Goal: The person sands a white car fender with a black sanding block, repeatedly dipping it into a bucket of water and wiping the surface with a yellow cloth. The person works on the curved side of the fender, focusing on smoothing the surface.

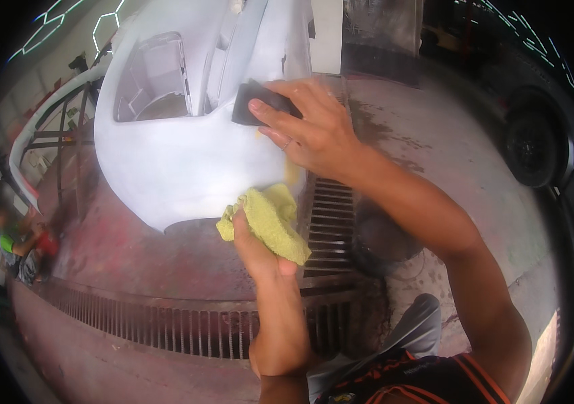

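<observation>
Shirt (421, 382) and trouser leg (416, 324) sit nearest me, at 5 o'clock from the middle of my view. At 6 o'clock my left hand (260, 257) clutches a bunched yellow-green cloth (266, 219), thumb laid over it and the other fingers mostly hidden underneath. Beyond, towards 1 o'clock, my right hand (315, 128) pinches a dark block (270, 96) between thumb and fingers. The block is at the panel's upper right; whether it presses flat or sits just over the surface, I can't tell.

The panel (165, 158), white and curved with 1 big opening, stands at 10 o'clock, reaching in under both my hands. I judge the surfacing well along: most of the face looks even and pale. What seems left is the right border, where a tan patch (291, 172) shows between the block and the cloth, with a smaller tan spot by my right fingers. Finer marks are too blurred to judge.

A grate (159, 328) crosses the floor at 7 o'clock. Farther out are a white frame (21, 145) and a co-worker's green sleeve (6, 243) at 9 o'clock, and a car wheel (532, 149) near 3 o'clock.
</observation>
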The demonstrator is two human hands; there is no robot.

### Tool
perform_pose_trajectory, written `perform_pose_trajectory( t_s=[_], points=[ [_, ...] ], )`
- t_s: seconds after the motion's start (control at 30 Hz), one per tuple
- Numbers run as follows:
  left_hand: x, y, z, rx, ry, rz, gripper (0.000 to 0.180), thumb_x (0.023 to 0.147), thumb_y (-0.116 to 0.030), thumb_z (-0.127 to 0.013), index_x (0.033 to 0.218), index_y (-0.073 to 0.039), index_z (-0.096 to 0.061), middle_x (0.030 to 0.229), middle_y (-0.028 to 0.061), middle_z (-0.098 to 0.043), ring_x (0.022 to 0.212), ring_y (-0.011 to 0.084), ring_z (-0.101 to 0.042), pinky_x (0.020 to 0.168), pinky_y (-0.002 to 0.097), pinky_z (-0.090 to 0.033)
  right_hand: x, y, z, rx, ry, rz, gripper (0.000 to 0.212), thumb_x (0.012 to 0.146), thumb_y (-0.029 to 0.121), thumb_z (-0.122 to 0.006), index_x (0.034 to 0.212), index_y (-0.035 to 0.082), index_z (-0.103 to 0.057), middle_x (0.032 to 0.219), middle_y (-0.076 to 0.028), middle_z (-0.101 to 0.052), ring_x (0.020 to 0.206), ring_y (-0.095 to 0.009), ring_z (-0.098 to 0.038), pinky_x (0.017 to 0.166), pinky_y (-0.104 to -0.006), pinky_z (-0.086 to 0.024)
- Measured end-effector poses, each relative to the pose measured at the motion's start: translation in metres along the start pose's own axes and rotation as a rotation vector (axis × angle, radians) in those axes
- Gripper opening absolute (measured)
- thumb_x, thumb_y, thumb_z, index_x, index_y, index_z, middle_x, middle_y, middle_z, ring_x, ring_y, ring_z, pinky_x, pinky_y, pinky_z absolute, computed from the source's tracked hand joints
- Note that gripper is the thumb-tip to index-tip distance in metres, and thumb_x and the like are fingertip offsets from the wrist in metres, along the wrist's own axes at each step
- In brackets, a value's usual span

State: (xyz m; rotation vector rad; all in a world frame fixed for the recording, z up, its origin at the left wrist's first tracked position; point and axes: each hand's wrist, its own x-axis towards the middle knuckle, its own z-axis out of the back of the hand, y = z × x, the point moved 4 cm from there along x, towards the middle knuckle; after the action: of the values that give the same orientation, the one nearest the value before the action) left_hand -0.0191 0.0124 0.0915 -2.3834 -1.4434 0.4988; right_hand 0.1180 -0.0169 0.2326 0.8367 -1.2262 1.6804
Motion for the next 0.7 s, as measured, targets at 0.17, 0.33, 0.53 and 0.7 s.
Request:
perform_pose_trajectory(
  t_s=[0.17,0.33,0.53,0.7],
  points=[
    [0.012,-0.004,0.006,-0.045,0.054,0.035,0.032,0.11,-0.033,-0.056,0.127,-0.008,-0.065,0.119,0.0102,-0.071,0.102,0.0258,-0.072,0.079,0.0416,-0.062,-0.009,0.007,-0.004,0.027,-0.038,-0.039,0.056,0.081,0.016,-0.092,0.134,0.016,-0.075,0.133,-0.011,-0.068,0.111,-0.032,-0.064,0.088,-0.0441,-0.056],
    [0.013,0.007,0.004,-0.041,0.024,0.028,0.033,0.11,-0.035,-0.057,0.126,-0.007,-0.065,0.118,0.0098,-0.071,0.104,0.026,-0.072,0.082,0.0416,-0.062,-0.026,-0.015,0.032,0.042,-0.062,-0.112,0.06,0.079,0.012,-0.092,0.137,0.017,-0.076,0.131,-0.016,-0.069,0.112,-0.035,-0.064,0.089,-0.0447,-0.057],
    [0.012,0.006,0.004,-0.011,0.038,0.028,0.033,0.111,-0.036,-0.057,0.127,-0.007,-0.065,0.119,0.0096,-0.07,0.105,0.0259,-0.071,0.083,0.0423,-0.062,0.018,-0.001,-0.001,-0.022,-0.061,-0.099,0.056,0.079,0.013,-0.093,0.132,0.014,-0.076,0.126,-0.017,-0.069,0.104,-0.034,-0.064,0.087,-0.0447,-0.056],
    [0.018,0.008,0.009,-0.046,0.051,0.015,0.032,0.111,-0.035,-0.057,0.126,-0.007,-0.065,0.116,0.0093,-0.071,0.102,0.0249,-0.072,0.082,0.041,-0.062,-0.016,-0.002,0.003,-0.004,-0.091,-0.116,0.054,0.08,0.013,-0.092,0.131,0.012,-0.075,0.125,-0.019,-0.067,0.108,-0.036,-0.062,0.087,-0.0456,-0.056]
  ],
)
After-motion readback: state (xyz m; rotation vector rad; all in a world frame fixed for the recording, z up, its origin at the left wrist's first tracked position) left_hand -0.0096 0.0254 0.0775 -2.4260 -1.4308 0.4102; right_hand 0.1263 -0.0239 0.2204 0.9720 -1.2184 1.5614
